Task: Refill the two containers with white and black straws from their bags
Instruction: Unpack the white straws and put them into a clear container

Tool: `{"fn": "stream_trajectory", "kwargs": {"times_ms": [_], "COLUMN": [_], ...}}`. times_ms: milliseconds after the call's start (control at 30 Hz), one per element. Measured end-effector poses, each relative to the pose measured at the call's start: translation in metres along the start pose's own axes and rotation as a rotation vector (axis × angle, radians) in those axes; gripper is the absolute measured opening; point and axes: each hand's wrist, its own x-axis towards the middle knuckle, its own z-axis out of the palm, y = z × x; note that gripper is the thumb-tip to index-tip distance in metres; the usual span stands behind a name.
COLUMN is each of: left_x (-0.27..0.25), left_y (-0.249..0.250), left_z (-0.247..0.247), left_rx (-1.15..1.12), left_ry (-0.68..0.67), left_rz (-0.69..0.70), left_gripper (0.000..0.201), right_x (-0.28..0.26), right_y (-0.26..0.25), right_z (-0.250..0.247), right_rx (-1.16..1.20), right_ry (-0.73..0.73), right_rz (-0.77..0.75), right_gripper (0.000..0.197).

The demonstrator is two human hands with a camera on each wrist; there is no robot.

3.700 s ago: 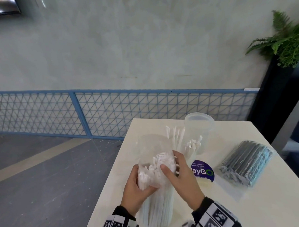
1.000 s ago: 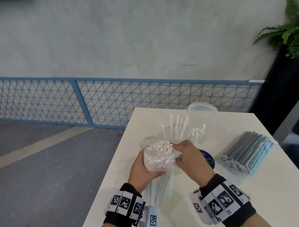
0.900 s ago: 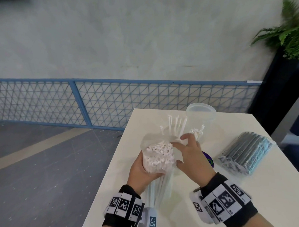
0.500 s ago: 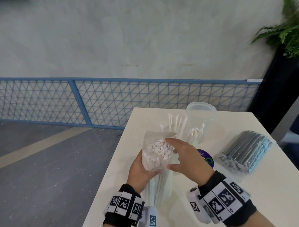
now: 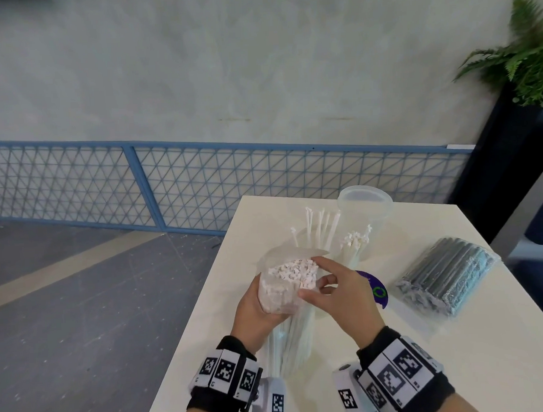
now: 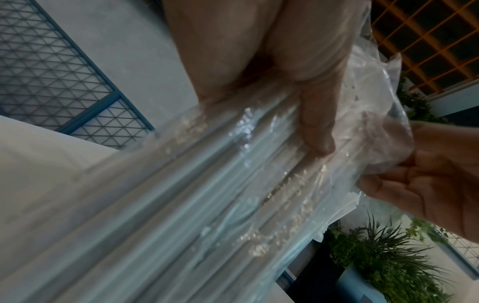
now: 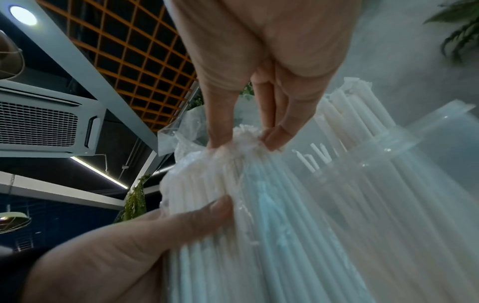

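A clear bag of white straws [image 5: 284, 287] stands upright on the white table [image 5: 476, 368]. My left hand [image 5: 256, 306] grips it round its upper part from the left. My right hand [image 5: 310, 277] pinches the crumpled plastic at the bag's open top, over the straw tips; the right wrist view shows thumb and fingers [image 7: 277, 137] closed on it. Behind the bag stands a clear container with white straws [image 5: 353, 249], and behind that an empty clear container [image 5: 365, 206]. A bag of black straws [image 5: 447, 279] lies at the right.
A purple round label [image 5: 375, 290] lies on the table between the containers and the black straws. The table's left edge [image 5: 206, 302] drops to a grey floor. A blue mesh fence [image 5: 201, 184] runs behind, with a potted fern [image 5: 525, 67] at the far right.
My right hand briefly let go and spread its fingers, then came back to the bag's open top and pinches there. My left hand has kept the bag upright in place.
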Motion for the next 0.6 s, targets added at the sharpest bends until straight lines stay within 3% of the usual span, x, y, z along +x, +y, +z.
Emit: {"fn": "stream_trajectory", "kwargs": {"times_ms": [133, 267, 400, 600], "left_x": [0.001, 0.001, 0.001, 0.002], "left_y": [0.002, 0.002, 0.001, -0.002], "left_z": [0.001, -0.002, -0.001, -0.001], "left_rx": [-0.005, -0.01, 0.015, 0.011], "left_ry": [-0.04, -0.094, -0.053, 0.0], "left_rz": [-0.018, -0.02, -0.003, 0.007], "left_gripper": [0.07, 0.077, 0.08, 0.08], "right_x": [0.004, 0.001, -0.009, -0.004], "right_y": [0.009, 0.019, 0.021, 0.017], "right_z": [0.006, 0.013, 0.021, 0.016], "right_rx": [-0.095, -0.033, -0.105, -0.104], "right_ry": [-0.046, -0.019, 0.034, -0.068], "right_rz": [-0.065, -0.092, -0.278, -0.061], "right_gripper": [0.061, 0.048, 0.049, 0.053]}}
